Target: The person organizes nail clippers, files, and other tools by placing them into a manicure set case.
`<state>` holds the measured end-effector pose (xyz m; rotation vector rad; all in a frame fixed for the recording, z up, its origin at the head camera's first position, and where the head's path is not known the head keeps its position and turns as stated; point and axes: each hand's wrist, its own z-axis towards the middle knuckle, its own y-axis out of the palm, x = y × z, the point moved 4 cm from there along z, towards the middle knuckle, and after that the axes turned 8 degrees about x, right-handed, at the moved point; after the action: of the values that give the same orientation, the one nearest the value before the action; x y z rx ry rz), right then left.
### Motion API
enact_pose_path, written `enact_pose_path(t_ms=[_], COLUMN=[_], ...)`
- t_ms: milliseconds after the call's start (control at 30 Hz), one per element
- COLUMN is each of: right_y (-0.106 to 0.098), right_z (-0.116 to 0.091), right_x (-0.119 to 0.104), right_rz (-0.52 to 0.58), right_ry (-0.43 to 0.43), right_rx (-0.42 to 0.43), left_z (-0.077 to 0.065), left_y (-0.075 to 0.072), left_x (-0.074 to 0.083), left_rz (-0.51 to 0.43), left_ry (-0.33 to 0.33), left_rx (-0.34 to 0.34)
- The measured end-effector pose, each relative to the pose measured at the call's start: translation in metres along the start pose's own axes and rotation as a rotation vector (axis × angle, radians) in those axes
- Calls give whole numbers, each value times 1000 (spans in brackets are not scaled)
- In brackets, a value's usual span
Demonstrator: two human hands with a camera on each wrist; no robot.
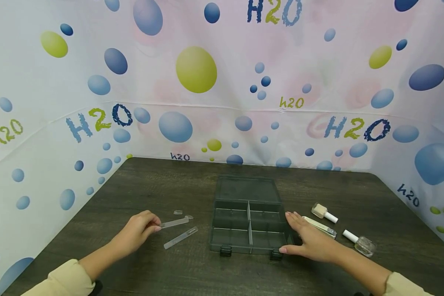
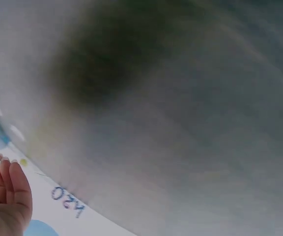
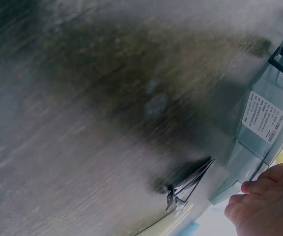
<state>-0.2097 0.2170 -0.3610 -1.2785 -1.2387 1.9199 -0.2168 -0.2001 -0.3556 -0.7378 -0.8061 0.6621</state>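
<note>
My left hand [image 1: 138, 228] pinches the near end of a slim translucent plastic stick [image 1: 175, 223] above the table. Beside it lies a second slim translucent stick [image 1: 181, 237], clear at its far end. A dark see-through compartment box [image 1: 231, 248] stands in the middle with its lid [image 1: 248, 190] laid back. My right hand [image 1: 312, 240] rests against the box's right side, fingers extended along the wall and thumb at the front corner by a latch [image 1: 276, 254]. The left wrist view shows the left hand [image 2: 11, 199] only at its edge; what it pinches is unclear there.
Two small clear pieces, one a flat bit [image 1: 178, 212], the other a cap-like bit [image 1: 189, 216], lie beyond the sticks. Right of the box are a nail clipper [image 1: 320, 227], a beige nail polish bottle [image 1: 319, 210] and a clear nail polish bottle [image 1: 365, 246].
</note>
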Motion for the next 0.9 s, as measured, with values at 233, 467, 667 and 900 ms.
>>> enact_pose_path(t_ms=[233, 467, 667, 900], right_y=[-1, -1, -1, -2], right_z=[0, -1, -1, 0], right_x=[0, -1, -1, -1], right_rz=[2, 7, 10, 29], right_ry=[8, 13, 16, 29], right_rx=[-6, -12, -13, -24], left_z=[11, 19, 25, 32], left_y=[6, 15, 21, 28], left_x=[18, 34, 48, 67], left_rz=[-43, -81, -103, -131], left_ry=[-28, -12, -34, -15], left_rx=[0, 15, 10, -19])
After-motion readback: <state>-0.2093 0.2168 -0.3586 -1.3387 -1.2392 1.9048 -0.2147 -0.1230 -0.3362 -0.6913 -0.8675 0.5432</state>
